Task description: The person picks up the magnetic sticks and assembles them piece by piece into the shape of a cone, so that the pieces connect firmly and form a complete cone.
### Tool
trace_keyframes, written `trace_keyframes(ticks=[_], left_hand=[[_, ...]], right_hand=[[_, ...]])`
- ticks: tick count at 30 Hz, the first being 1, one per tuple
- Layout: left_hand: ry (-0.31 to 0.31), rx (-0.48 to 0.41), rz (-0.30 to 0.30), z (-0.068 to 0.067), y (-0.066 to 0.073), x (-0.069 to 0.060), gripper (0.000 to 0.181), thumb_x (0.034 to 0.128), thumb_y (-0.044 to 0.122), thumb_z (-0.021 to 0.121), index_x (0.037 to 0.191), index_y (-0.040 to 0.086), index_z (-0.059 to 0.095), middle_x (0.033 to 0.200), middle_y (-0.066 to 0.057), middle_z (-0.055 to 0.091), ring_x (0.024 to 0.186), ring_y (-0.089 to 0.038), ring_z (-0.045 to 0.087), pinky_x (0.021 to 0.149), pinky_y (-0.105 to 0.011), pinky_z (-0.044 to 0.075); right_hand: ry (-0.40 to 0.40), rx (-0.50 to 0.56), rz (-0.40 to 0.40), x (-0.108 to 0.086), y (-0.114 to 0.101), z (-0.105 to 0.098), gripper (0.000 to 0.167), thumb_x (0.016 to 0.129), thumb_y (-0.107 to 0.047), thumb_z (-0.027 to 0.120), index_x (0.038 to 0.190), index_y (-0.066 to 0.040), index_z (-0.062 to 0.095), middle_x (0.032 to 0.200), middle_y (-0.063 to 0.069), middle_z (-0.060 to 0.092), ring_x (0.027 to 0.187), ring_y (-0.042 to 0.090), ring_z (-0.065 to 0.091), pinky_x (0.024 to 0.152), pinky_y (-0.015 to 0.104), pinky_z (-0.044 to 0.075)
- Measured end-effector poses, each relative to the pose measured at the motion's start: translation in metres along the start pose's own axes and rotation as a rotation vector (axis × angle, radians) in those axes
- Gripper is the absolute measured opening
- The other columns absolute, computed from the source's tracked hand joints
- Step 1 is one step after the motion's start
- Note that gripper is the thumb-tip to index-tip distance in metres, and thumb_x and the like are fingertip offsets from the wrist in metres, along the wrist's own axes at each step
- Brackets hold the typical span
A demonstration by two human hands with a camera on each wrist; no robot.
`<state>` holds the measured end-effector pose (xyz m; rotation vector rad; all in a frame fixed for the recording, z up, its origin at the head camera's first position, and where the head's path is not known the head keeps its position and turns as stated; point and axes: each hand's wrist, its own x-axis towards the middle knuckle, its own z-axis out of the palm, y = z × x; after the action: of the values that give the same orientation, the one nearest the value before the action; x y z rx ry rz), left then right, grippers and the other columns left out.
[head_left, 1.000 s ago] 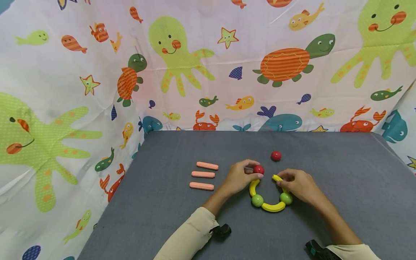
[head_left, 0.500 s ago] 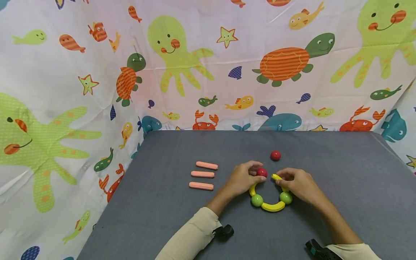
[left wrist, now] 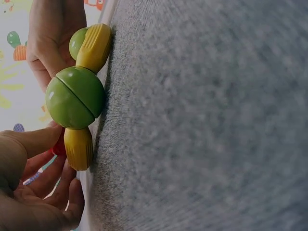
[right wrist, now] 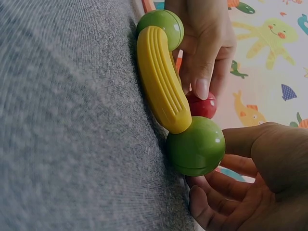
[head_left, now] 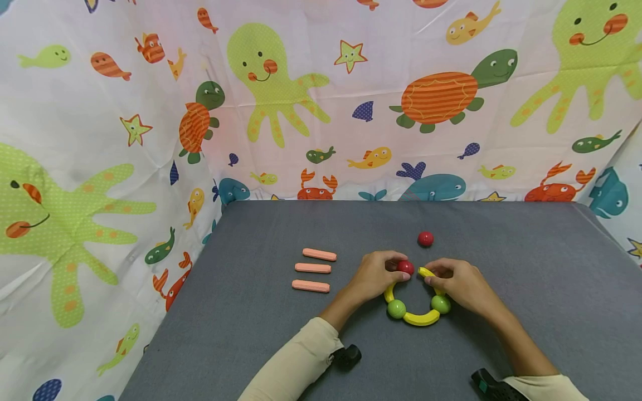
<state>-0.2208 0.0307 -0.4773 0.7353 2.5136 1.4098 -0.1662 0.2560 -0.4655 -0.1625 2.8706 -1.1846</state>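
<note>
- Red ball [head_left: 405,268] has shifted right and slightly nearer the person since a second ago, carried by the left hand [head_left: 375,274].
- Grip there?
- Thumb and fingers pinching that ball. It's just beyond the left yellow piece [head_left: 389,293]; thumb hides whether they touch.
- Right hand [head_left: 463,283]?
- Pinching the right yellow piece [head_left: 425,272] near its far end.
- Rest of the curve?
- Left green ball [head_left: 397,309], front yellow piece [head_left: 422,318], right green ball [head_left: 441,304], all touching in a U on the bench [head_left: 225,334]. Gap at the far side, between red ball and right yellow piece.
- Others?
- Second red ball [head_left: 425,239] farther back, apart. Three pink sticks [head_left: 313,268] left of the left hand, side by side, not touching.
</note>
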Motion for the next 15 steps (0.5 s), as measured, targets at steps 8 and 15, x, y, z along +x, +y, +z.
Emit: trace_keyframes(ticks=[8, 15], left_hand=[[-0.023, 0.014, 0.003, 0.0011, 0.0022, 0.0012, 0.036, 0.0941, 0.019, 0.083, 0.128, 0.01, 0.076, 0.112, 0.002, 0.08, 0.099, 0.001, 0.07, 0.085, -0.016, 0.052], [-0.031, 0.006, -0.004, 0.0014, 0.0037, 0.0011, 0.037, 0.0941, 0.018, 0.083, 0.129, 0.009, 0.076, 0.112, 0.001, 0.08, 0.099, 0.001, 0.071, 0.085, -0.015, 0.052]], right_hand=[[0.001, -0.012, -0.015, 0.0011, -0.0009, 0.0019, 0.024, 0.096, -0.022, 0.079, 0.117, -0.009, 0.079, 0.098, 0.003, 0.074, 0.089, 0.018, 0.064, 0.072, 0.03, 0.049], [-0.012, -0.002, -0.016, 0.0008, -0.0024, 0.0021, 0.025, 0.097, -0.022, 0.079, 0.117, -0.007, 0.079, 0.099, 0.003, 0.075, 0.089, 0.018, 0.064, 0.073, 0.03, 0.05]])
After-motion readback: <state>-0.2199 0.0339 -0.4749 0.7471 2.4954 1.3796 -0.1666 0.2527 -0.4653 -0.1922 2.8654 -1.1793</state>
